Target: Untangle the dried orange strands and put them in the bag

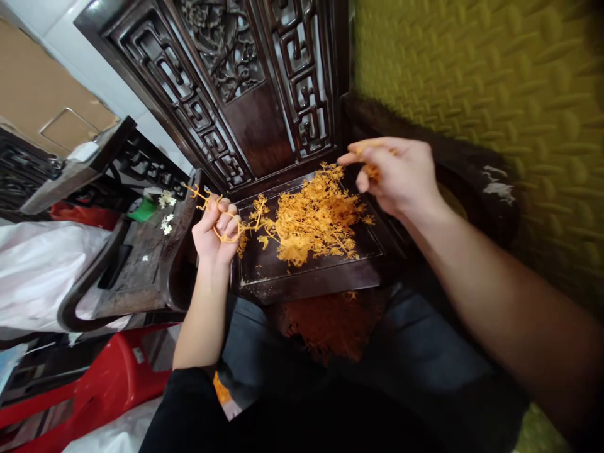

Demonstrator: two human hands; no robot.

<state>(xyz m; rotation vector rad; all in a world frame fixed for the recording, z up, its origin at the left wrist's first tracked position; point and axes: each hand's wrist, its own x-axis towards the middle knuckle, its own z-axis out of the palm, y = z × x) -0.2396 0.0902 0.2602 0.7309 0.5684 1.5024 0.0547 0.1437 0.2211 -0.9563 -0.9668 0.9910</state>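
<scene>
On the far left, a white bag [42, 270] is lying by a dark chair [141, 280], and a red plastic chair [127, 371] is standing near us. Little white bits [166, 200] are sitting on the dark chair. Next, our left hand [216, 229] is pinching a thin orange twig [248, 227] between thumb and curled fingers, and its forked tip is poking out past the thumb. In the middle, a big, curly orange heap [314, 220] is resting on a dark wooden seat [264, 272], just in front of its carved back [259, 135]. Then our right hand [401, 173] is hanging over the seat's right side, with its fingers bent around some small orange bits [372, 171]. On the far right, a bumpy yellow sheet [472, 75] is filling the corner.
</scene>
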